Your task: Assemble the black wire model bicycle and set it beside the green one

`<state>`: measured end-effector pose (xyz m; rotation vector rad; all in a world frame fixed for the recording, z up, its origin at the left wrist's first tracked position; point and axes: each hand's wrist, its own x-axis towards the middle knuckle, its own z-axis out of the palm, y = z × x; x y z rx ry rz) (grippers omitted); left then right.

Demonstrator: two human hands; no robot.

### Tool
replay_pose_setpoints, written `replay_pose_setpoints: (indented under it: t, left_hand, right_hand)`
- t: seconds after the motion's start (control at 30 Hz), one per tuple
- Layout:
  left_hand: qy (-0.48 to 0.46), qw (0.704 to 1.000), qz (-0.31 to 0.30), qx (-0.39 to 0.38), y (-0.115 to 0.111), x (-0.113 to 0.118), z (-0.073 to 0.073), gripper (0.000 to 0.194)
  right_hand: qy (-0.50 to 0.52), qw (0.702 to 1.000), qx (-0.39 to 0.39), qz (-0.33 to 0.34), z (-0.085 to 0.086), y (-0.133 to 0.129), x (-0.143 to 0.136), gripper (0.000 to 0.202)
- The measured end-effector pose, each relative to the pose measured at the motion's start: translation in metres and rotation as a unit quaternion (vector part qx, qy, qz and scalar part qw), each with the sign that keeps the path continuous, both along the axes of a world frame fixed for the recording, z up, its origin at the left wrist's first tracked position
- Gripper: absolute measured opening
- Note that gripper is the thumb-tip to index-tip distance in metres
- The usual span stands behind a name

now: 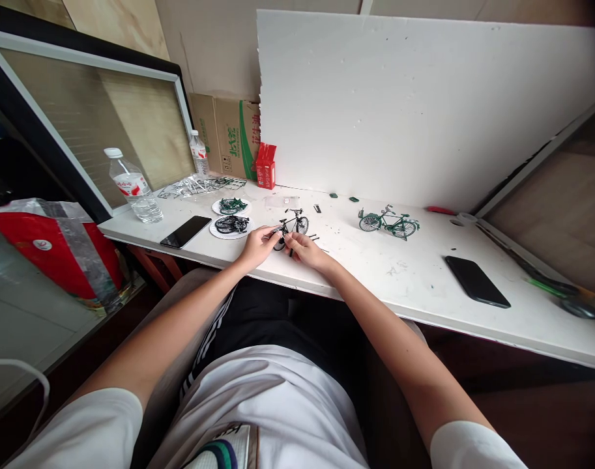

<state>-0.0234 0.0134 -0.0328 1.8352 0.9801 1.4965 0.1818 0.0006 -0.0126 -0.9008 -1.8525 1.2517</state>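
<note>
Left hand (261, 245) and right hand (304, 250) — both pinching at the rear of black model bicycle (291, 226), near desk's (375, 280) front edge. White plate (230, 237) just leftward, black parts (231, 225) on it. Beyond — red box (266, 168) beside carton (223, 140).

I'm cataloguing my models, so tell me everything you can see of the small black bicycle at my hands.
The small black bicycle is a miniature with a thin frame, saddle, handlebar and spoked wheels, perhaps plastic. It is roughly upright over the white table, handlebar end away from you. The left grip and right grip pinch its nearer end, partly hiding that wheel. Whether it touches the table is unclear.
</note>
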Motion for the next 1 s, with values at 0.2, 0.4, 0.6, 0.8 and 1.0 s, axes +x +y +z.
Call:
replay_pose_setpoints:
  t: [0.2,0.4,0.6,0.8,1.0]
  left_hand:
    - [-0.005,1.000,-0.001,-0.004,0.000,0.000,0.001,0.045]
    - [-0.017,0.999,-0.008,-0.026,0.003,-0.001,-0.001,0.047]
    - [-0.018,0.999,-0.010,-0.034,0.003,-0.002,-0.001,0.047]
    - [-0.036,0.998,-0.012,-0.055,0.001,-0.001,0.002,0.044]
    - [-0.026,0.997,-0.035,-0.067,-0.003,-0.003,0.008,0.030]
  right_hand:
    - [0.004,1.000,0.003,0.001,0.003,-0.003,0.000,0.062]
    - [-0.014,1.000,0.013,-0.002,0.002,-0.002,0.000,0.062]
    - [-0.025,0.998,0.047,-0.013,0.001,0.000,0.000,0.060]
    - [-0.023,0.999,0.042,-0.011,0.000,0.000,-0.001,0.055]
    - [-0.033,0.999,0.036,-0.017,-0.001,0.001,0.000,0.054]
